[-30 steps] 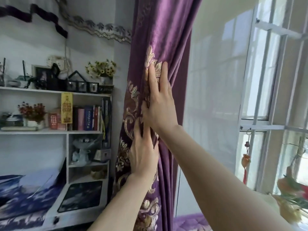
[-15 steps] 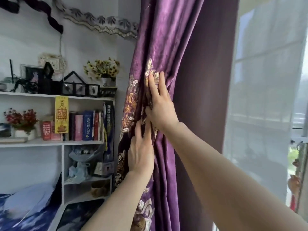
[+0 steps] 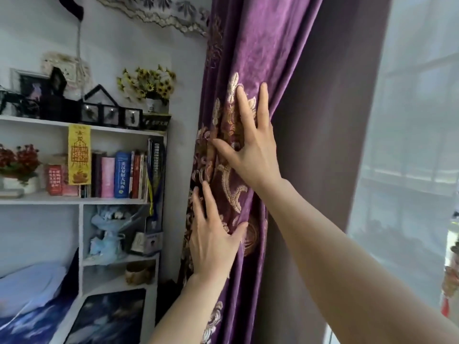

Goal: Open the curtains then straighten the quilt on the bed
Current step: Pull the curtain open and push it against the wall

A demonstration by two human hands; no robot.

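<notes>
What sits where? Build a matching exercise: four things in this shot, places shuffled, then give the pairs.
Things:
1. sunflower bouquet
2. blue dictionary
3. right hand
4. left hand

Places:
A. flat on the purple curtain's embroidery, lower down
B. top shelf, by the curtain
C. middle shelf, among books
D. flat on the embroidery, higher up

Pairs: 1-B, 2-C, 3-D, 4-A

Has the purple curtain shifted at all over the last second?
Yes. The purple curtain is now bunched further left toward the bookshelf, with both hands flat against it.
</notes>
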